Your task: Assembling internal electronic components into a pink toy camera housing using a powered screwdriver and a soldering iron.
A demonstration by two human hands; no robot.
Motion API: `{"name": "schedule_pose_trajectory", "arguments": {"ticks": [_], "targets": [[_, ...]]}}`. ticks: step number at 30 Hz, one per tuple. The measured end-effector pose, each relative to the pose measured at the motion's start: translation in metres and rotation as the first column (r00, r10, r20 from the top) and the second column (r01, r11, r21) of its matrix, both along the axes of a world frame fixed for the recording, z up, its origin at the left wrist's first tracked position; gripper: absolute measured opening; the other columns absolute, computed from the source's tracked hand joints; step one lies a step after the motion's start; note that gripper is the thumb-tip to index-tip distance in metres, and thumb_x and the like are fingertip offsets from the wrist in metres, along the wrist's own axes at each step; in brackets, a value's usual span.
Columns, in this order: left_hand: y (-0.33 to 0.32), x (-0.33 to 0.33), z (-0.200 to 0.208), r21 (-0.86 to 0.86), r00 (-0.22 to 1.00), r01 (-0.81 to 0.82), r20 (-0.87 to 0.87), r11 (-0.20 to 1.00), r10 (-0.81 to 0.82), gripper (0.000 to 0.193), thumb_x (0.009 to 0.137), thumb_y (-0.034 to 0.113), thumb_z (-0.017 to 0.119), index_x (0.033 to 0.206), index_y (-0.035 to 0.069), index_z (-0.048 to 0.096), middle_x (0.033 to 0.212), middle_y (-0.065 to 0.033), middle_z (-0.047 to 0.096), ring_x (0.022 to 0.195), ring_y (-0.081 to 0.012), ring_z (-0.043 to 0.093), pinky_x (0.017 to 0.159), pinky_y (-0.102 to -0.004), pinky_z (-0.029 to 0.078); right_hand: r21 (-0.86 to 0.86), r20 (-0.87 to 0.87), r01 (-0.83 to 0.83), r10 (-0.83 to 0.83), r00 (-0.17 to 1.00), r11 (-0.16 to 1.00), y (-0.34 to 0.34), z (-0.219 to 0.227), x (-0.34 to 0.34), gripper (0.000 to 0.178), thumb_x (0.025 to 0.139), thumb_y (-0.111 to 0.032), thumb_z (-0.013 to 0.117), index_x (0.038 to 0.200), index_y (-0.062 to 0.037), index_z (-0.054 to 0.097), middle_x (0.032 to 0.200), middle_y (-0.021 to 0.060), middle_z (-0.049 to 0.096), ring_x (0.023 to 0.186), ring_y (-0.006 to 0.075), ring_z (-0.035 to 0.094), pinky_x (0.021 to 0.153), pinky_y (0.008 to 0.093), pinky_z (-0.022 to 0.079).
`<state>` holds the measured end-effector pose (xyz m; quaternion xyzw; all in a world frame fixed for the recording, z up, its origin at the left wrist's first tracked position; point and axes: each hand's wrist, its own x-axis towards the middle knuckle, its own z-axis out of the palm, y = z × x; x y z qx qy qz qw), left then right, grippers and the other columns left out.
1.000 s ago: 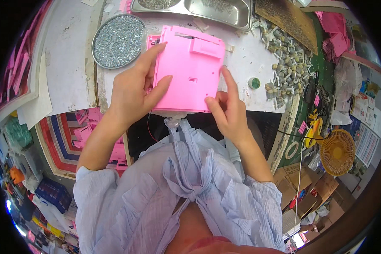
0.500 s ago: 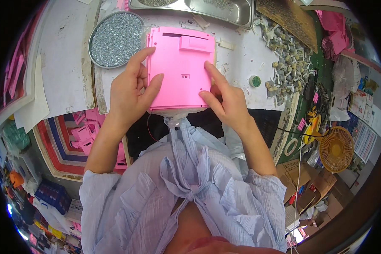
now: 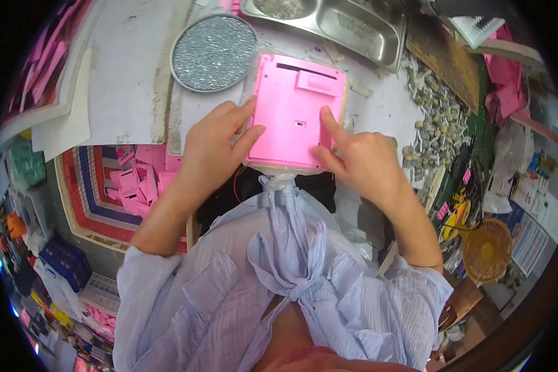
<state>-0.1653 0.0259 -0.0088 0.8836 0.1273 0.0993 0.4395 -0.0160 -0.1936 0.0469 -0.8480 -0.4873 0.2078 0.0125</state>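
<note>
The pink housing [image 3: 282,111] sits at the front edge of the surface [image 3: 384,102], between the two hands. The left hand [image 3: 212,147] grasps its left side, thumb on top, probably to steady it. The right hand [image 3: 371,162] presses thumb and forefinger to its face; whether its curled fingers grip too cannot be told. The round dish [image 3: 212,90] stands beyond, likely for easy reach.
</note>
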Motion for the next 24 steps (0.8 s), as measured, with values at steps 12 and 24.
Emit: {"name": "schedule_pose_trajectory", "arguments": {"ticks": [12, 24], "targets": [[0.102, 0.034, -0.024, 0.401, 0.986, -0.157, 0.115, 0.903, 0.121, 0.009, 0.087, 0.014, 0.073, 0.090, 0.006, 0.075, 0.086, -0.0076, 0.069, 0.086, -0.0278, 0.066, 0.077, -0.0407, 0.048, -0.210, -0.147, -0.414, 0.390, 0.909, 0.886, 0.114, 0.052, 0.071, 0.019, 0.086, -0.026, 0.068, 0.082, -0.0101, 0.078, 0.078, 0.0138, 0.072, 0.077, 0.0351, 0.071, 0.071, 0.0467, 0.058], [0.111, 0.043, -0.034, 0.439, 0.954, -0.285, 0.219, 0.852, 0.207, 0.013, 0.089, 0.019, 0.072, 0.084, 0.007, 0.070, 0.081, -0.0060, 0.066, 0.077, -0.0290, 0.064, 0.070, -0.0426, 0.044, 0.257, 0.400, -0.558, 0.438, 0.805, 0.789, 0.223, -0.062, 0.073, 0.012, 0.084, -0.024, 0.072, 0.085, -0.0122, 0.075, 0.090, 0.0020, 0.073, 0.101, 0.0247, 0.065, 0.086, 0.0403, 0.052]]}}
